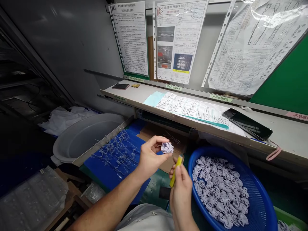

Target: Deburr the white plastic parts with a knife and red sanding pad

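Note:
Pinched between the thumb and fingers of my left hand [152, 155] is a small round white plastic part [167, 147], its hollow side partly turned toward me. My right hand [180, 183] is closed around a yellow-handled tool [176, 171], held upright just below and to the right of the part. A small gap separates the tool's tip from the part. Whether the tool has a blade cannot be made out. To the right of my hands, a blue plastic basket [261, 192] holds many similar white plastic parts [220, 189].
Clear plastic sprue pieces [117, 154] lie on a blue sheet [93, 168] at the left. Beyond it stands a large grey tub [84, 134]. A shelf [141, 94] crosses in front, carrying papers [192, 107] and a black phone [247, 123]. A dark block [164, 193] lies near my right wrist.

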`<state>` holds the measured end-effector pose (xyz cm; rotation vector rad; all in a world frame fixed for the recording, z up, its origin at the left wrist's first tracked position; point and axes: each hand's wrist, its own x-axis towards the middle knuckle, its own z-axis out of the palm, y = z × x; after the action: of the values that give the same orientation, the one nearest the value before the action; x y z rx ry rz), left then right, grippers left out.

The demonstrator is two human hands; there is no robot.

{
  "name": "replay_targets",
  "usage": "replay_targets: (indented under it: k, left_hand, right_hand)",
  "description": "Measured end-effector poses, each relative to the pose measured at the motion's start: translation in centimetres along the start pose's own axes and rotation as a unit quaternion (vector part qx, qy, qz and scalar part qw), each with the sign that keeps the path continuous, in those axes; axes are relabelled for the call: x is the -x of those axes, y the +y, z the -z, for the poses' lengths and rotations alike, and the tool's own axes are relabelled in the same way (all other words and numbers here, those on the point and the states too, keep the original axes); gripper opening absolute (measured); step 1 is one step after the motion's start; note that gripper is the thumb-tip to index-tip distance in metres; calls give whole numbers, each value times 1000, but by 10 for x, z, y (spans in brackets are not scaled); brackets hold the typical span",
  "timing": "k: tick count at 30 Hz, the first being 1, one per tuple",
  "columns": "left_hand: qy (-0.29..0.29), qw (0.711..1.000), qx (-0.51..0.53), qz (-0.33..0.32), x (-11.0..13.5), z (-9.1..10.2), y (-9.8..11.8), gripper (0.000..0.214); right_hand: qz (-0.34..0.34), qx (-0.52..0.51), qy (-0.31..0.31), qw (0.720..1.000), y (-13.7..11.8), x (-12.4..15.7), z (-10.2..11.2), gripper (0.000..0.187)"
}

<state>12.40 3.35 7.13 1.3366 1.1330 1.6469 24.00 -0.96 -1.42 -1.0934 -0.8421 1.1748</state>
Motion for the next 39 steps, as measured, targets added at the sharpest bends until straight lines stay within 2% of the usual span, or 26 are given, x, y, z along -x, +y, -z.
replay_targets:
  k: [2,3,8,12,19,27,33,39]
  left_hand:
    - [0,1000,-14,-9,1,0,1,34]
    - [-1,1000,-16,-8,1,0,1,34]
    - [3,1000,7,30,-1,0,-1,39]
    - [-3,999,13,38,-2,1,-1,39]
    - [-11,1000,-13,9,0,4,-4,35]
    - [-15,999,-31,41,-1,3,-4,37]
    - [-13,999,-35,40,-1,2,-4,36]
    - [-8,997,-77,6,0,4,-7,35]
  right_hand:
    - [-10,-26,62,998,0,-4,3,49]
    - [-7,-20,58,998,-2,-5,4,49]
    - [51,87,-95,990,-19,9,2,38]
    - [83,132,-142,977,-24,13,0,35]
    - [70,140,-142,977,-18,8,-1,34]
    - [82,133,-139,978,-15,8,-4,31]
    - [65,108,-135,983,-12,9,-7,34]
    - [35,77,-131,988,-9,7,-6,34]
